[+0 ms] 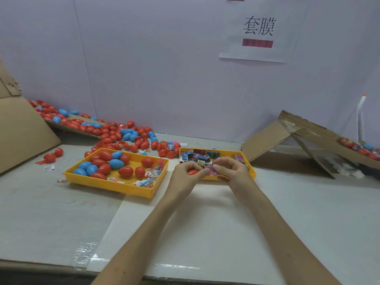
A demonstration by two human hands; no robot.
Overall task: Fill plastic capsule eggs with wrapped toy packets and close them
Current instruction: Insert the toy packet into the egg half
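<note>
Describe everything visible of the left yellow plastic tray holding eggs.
The yellow rectangular plastic tray is shallow, with low walls and a perforated grid floor. It lies flat on the pale table, turned at an angle. Red plastic eggs and blue plastic eggs fill its left and middle; clear wrapped toy packets lie at its right end. The left hand and right hand are apart from it.

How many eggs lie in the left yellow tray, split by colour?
Red eggs: 9
Blue eggs: 5
Total in the left yellow tray: 14
Not counted: the red egg piece that the left hand holds, while the right hand pinches a pink packet.
</note>
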